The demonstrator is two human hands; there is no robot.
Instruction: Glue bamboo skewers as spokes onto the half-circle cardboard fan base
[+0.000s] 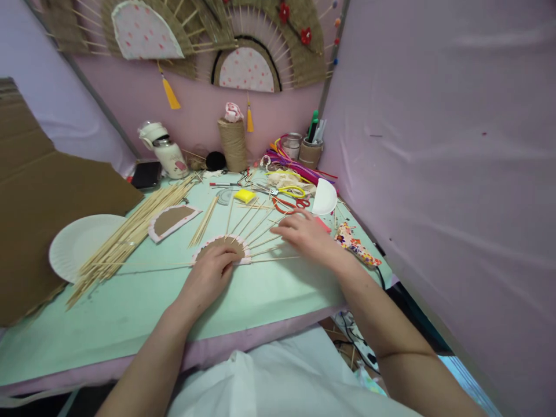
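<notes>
My left hand (214,267) lies over the lower part of a cardboard half-disc (222,242) with a pale spotted edging, its fingers resting on the surface and not wrapped round anything. Thin wooden sticks (259,225) spread from the half-disc like fan ribs, up and to the right; one long stick (143,266) runs out to the left. Over the outer ends of the right-hand sticks is my right hand (302,233), its fingers stretched out leftward. Whether its fingertips touch a stick I cannot tell. A second edged half-disc (175,221) lies farther left.
A heap of sticks (130,237) partly covers a white paper plate (72,246) beside a large cardboard sheet (52,185). Behind are yellow-handled scissors (292,190), red-handled scissors (299,203), a twine spool (233,145) and a bottle (171,158). A flower-patterned glue gun (355,246) lies right.
</notes>
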